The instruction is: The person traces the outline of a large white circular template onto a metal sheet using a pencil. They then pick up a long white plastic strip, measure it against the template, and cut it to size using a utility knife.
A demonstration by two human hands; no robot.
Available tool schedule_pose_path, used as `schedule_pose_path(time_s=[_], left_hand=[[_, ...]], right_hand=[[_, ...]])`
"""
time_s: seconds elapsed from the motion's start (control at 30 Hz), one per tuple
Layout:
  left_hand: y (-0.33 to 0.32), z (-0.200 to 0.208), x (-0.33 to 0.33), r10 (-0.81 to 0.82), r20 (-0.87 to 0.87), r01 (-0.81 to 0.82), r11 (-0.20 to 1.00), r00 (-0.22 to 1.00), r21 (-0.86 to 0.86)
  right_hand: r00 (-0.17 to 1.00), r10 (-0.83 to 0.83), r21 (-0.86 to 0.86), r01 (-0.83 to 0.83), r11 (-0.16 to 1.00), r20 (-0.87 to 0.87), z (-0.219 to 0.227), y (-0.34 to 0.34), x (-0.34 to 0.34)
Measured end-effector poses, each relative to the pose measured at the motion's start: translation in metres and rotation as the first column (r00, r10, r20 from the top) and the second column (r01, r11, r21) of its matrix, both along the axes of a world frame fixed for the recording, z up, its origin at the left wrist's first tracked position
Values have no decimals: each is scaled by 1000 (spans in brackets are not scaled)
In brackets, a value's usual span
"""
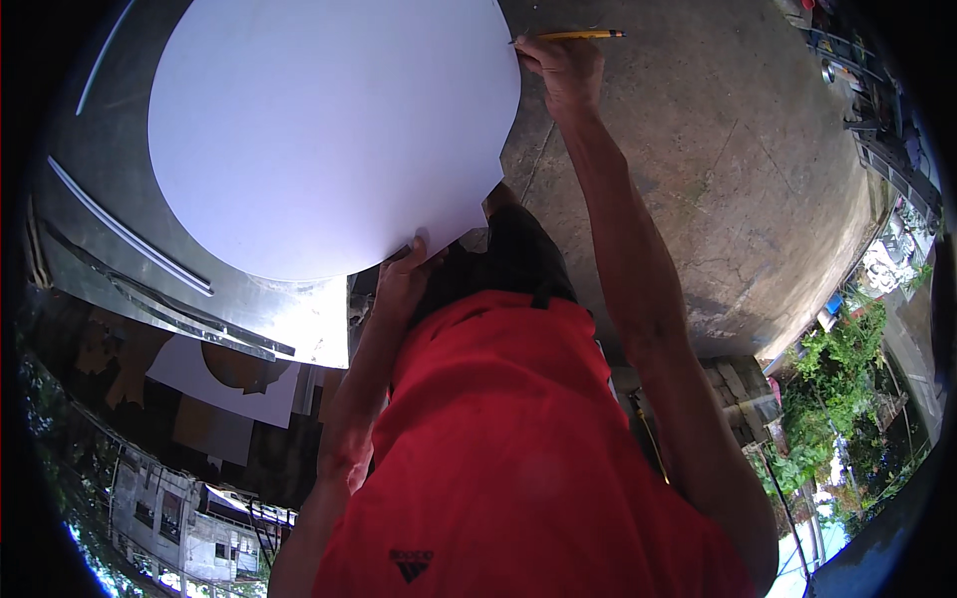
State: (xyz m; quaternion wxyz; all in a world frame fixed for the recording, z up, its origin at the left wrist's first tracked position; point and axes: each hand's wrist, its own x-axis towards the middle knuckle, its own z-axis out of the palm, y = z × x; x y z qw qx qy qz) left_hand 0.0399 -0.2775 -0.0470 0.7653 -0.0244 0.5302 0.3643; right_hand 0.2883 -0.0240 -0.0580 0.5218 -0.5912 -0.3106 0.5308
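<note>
A large white sheet [329, 120], rounded along its left side and with an angular notch at its right, spreads over a grey metal surface [110, 149]. My right hand [568, 75] is closed around a yellow pencil [588, 35], whose tip meets or nearly meets the sheet's right edge. At the near edge of the sheet is my left hand [404, 274], its thumb on top and the other fingers mostly hidden, gripping that edge. Something small and dark shows beside the left thumb; I cannot tell what it is.
Thin metal strips [130, 229] lie at the left of the metal surface. Flat white and brown pieces [224, 384] are below it. A concrete floor [718, 169] extends to the right, with green plants [837, 389] and clutter beyond.
</note>
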Motion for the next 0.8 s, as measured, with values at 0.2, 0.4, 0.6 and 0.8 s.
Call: schedule_pose_path(time_s=[0.2,0.4,0.6,0.8], left_hand=[[0,1,6,113,37,-112,994,993,-13],[0,1,8,128,34,-126,991,991,-34],[2,-1,11,125,72,-125,992,990,-2],[3,-4,11,107,100,-105,994,989,-26]], right_hand=[[999,-29,-21,29,999,-21,2,-5,1],[999,-32,-47,32,998,-14,2,-12,4],[997,-36,-69,40,997,64,2,-19,4],[998,-58,-72,60,996,31,2,-18,3]])
